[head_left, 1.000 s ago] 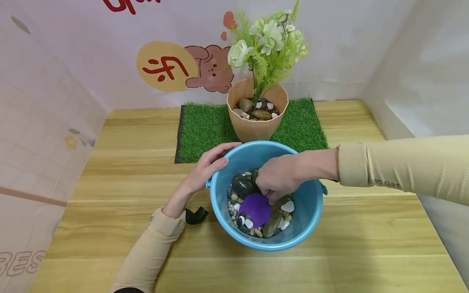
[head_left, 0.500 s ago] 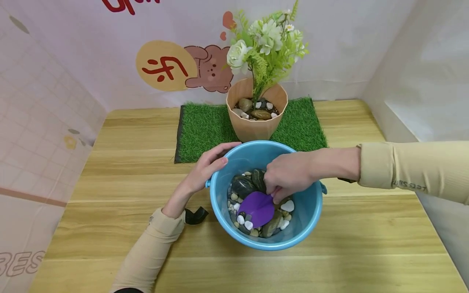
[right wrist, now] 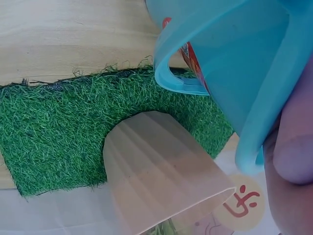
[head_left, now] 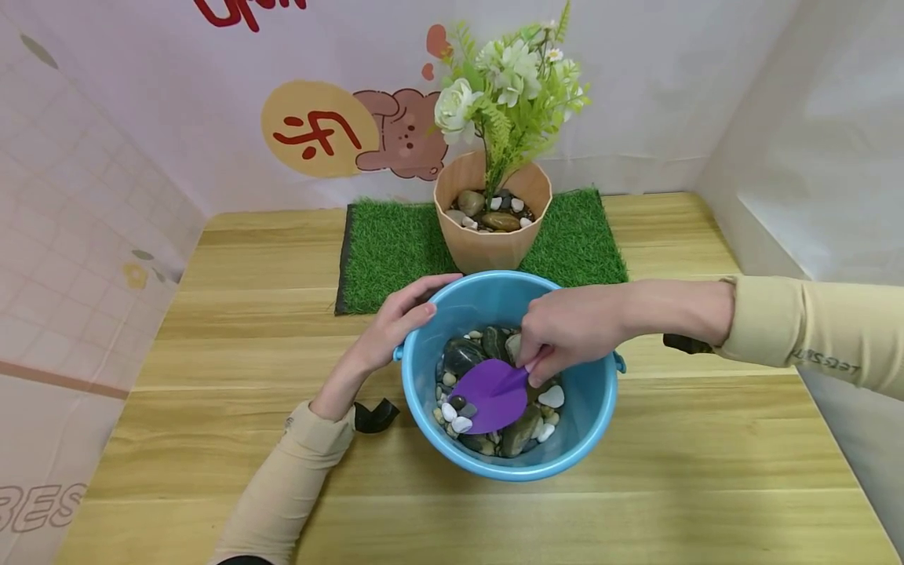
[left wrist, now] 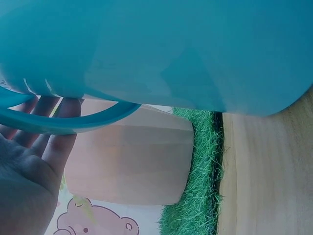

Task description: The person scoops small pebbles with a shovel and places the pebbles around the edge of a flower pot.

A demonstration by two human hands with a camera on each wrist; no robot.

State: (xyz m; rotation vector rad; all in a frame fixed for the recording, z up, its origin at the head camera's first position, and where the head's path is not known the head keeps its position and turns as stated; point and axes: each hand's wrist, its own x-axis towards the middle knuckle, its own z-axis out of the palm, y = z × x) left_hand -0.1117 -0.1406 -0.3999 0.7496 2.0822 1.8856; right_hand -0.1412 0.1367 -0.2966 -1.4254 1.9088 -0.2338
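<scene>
In the head view a blue bucket (head_left: 600, 428) stands on the table, with stones and pebbles (head_left: 521, 431) inside. My right hand (head_left: 575, 326) reaches in over the right side and grips the handle of a purple trowel (head_left: 494, 400). The trowel's blade lies tilted over the stones, with several small pebbles (head_left: 462, 424) on or against its left edge. My left hand (head_left: 402, 318) rests against the bucket's left rim, fingers stretched along the outside. In the left wrist view its fingers pass behind the bucket's handle (left wrist: 98, 119). My right fingers (right wrist: 296, 159) show only partly in the right wrist view.
Behind the bucket a peach flowerpot (head_left: 487, 247) with white flowers (head_left: 515, 74) and stones stands on a green grass mat (head_left: 395, 251). A black curved piece (head_left: 376, 416) sits by my left wrist. White printed sheets (head_left: 636, 94) enclose the wooden table (head_left: 275, 251).
My right hand has moved right and drawn the trowel back a little, so more of its blade shows and its left edge tips among the pebbles. My left hand stays on the rim.
</scene>
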